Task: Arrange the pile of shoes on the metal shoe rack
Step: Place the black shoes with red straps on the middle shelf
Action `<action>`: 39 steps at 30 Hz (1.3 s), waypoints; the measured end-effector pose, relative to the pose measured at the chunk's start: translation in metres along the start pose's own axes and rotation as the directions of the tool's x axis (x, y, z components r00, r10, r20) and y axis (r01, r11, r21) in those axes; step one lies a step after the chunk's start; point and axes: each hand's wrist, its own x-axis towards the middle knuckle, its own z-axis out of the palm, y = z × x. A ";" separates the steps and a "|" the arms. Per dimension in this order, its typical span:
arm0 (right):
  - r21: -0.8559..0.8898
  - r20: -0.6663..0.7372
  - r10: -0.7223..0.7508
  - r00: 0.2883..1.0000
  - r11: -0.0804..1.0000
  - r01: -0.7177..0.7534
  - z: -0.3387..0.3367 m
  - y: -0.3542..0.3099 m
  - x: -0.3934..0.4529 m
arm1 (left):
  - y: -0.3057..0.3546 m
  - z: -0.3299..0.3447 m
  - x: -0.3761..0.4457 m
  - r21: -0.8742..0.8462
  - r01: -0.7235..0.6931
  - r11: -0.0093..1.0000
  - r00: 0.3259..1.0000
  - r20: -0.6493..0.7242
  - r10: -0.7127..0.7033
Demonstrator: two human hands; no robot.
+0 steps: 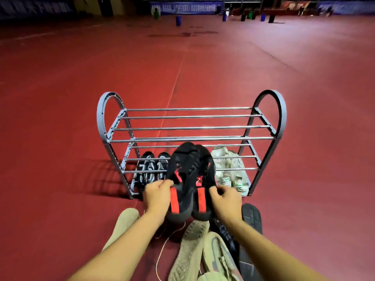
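The pair of black sneakers with red heel tabs (189,179) conceals the middle of the grey metal shoe rack's (190,138) lower tiers. The olive knit shoes (203,254) are cropped by the bottom edge. Distant banner lettering (185,6) is illegible.

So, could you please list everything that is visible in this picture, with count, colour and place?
shoe rack: one, grey metal, standing on the red floor, top tier bare
black and white shoes: two, low in the rack, left side
white shoes: two, pale with green marks, low in the rack, right side
black shoes: two, black with red straps, held in front of the rack
pile of shoes: several, olive and dark, on the floor nearest the camera
bins: several, blue, green and dark, far background
left hand: grips the left black shoe
right hand: grips the right black shoe
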 end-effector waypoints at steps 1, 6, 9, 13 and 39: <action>-0.012 0.013 -0.030 0.999 0.999 0.030 -0.003 -0.002 0.013 | 0.006 -0.002 0.009 0.004 0.037 0.999 0.998 -0.050 -0.037; -0.076 0.024 -0.073 0.997 0.994 0.075 0.006 -0.003 0.069 | 0.017 -0.014 0.067 0.029 0.095 0.995 0.981 -0.174 -0.088; -0.049 0.031 -0.087 0.996 0.995 0.088 0.029 -0.014 0.093 | 0.014 -0.019 0.118 -0.024 0.093 0.995 0.987 -0.130 -0.095; 0.134 0.014 -0.055 0.998 0.990 0.052 0.066 -0.037 0.124 | 0.012 -0.026 0.162 0.104 0.092 0.990 0.995 0.018 -0.095; -0.027 0.433 -0.417 0.799 0.880 0.474 0.151 -0.080 0.102 | -0.025 -0.069 0.159 0.719 -0.540 0.438 0.828 0.359 0.431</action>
